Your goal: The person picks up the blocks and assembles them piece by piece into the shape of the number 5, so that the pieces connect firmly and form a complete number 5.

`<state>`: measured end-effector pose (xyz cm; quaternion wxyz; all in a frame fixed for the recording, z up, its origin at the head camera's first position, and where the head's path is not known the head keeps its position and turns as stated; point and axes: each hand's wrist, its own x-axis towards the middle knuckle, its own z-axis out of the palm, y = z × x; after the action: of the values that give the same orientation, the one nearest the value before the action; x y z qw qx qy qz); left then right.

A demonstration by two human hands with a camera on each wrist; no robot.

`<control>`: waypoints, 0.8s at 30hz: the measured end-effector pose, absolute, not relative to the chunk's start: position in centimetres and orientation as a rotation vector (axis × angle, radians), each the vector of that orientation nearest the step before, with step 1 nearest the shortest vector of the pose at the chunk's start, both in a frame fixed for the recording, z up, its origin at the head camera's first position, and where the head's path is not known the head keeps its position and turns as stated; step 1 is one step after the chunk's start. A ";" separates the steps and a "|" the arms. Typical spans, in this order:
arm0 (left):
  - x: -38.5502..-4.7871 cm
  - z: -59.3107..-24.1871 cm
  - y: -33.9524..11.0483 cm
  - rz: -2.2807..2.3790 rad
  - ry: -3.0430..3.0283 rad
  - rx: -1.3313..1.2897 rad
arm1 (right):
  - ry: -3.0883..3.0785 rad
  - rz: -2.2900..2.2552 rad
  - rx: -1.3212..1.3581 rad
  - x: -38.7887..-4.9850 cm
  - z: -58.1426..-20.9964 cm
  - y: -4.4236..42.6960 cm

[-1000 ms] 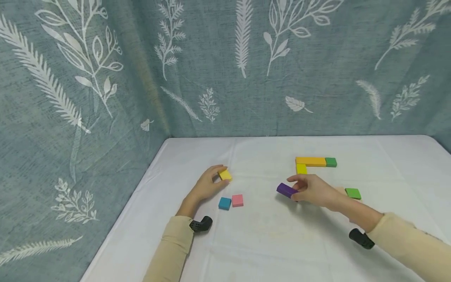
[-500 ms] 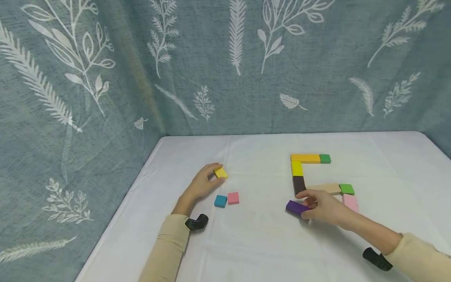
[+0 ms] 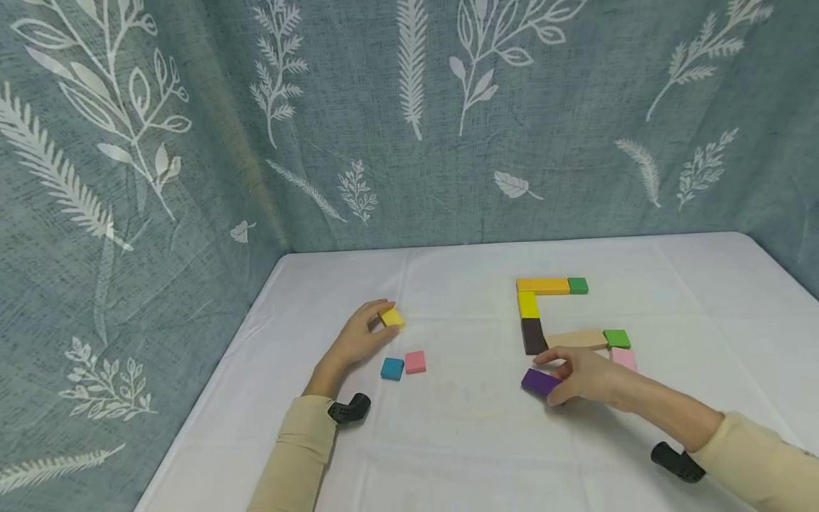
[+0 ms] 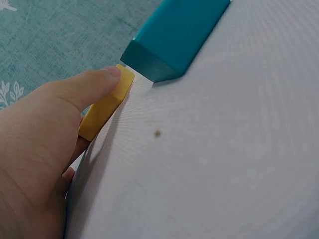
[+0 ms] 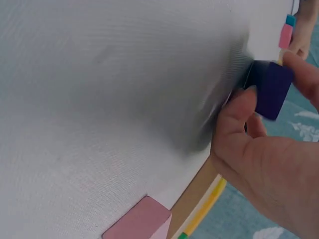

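Your hands each pinch a block: your left hand (image 3: 358, 338) has a golden block (image 3: 392, 318) between thumb and fingers, and your right hand (image 3: 591, 380) grips a purple block (image 3: 539, 382) the same way. The golden one is on the left part of the white tabletop (image 3: 473, 441), a little beyond a blue block (image 3: 392, 368) and a pink block (image 3: 415, 362) that lie side by side.

The purple one is over on your right, just nearer to you than a dark brown block (image 3: 533, 336); you cannot tell from these views whether its underside touches the cloth. That brown piece continues a line running away from you through a bright yellow block (image 3: 528, 305) to an orange block (image 3: 542, 286), which turns right and ends at a dark green block (image 3: 578, 286). From beside the brown piece, a tan block (image 3: 576, 339) reaches right to a light green block (image 3: 616, 338), with a pale pink block (image 3: 623, 358) on its near side, partly hidden by your hand.
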<state>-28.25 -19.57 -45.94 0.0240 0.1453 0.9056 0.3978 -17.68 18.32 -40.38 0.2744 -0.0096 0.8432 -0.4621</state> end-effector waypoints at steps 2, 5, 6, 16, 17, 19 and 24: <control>-28.3 -45.9 -19.6 1.229 2.804 0.459 | 2.263 -1.244 -0.030 -17.6 -40.4 18.4; -28.3 -46.0 -19.6 1.232 2.804 0.469 | 2.255 -1.253 -0.041 -17.5 -40.4 18.4; -28.3 -46.0 -19.6 1.234 2.804 0.473 | 2.249 -1.260 -0.048 -17.4 -40.4 18.4; -28.3 -46.2 -19.6 1.248 2.796 0.480 | 2.186 -1.309 -0.086 -16.7 -41.0 18.6; -28.3 -46.1 -19.6 1.246 2.796 0.481 | 2.176 -1.312 -0.089 -16.6 -41.0 18.7; -28.3 -46.1 -19.7 1.245 2.798 0.494 | 2.155 -1.330 -0.087 -16.5 -41.2 18.8; -28.4 -46.0 -19.8 1.232 2.799 0.511 | 2.092 -1.403 -0.044 -16.2 -41.7 19.5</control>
<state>-28.37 -19.75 -45.99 0.0204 0.1648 0.9025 0.3973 -16.22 19.55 -41.66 0.3062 -0.0165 0.7904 -0.5302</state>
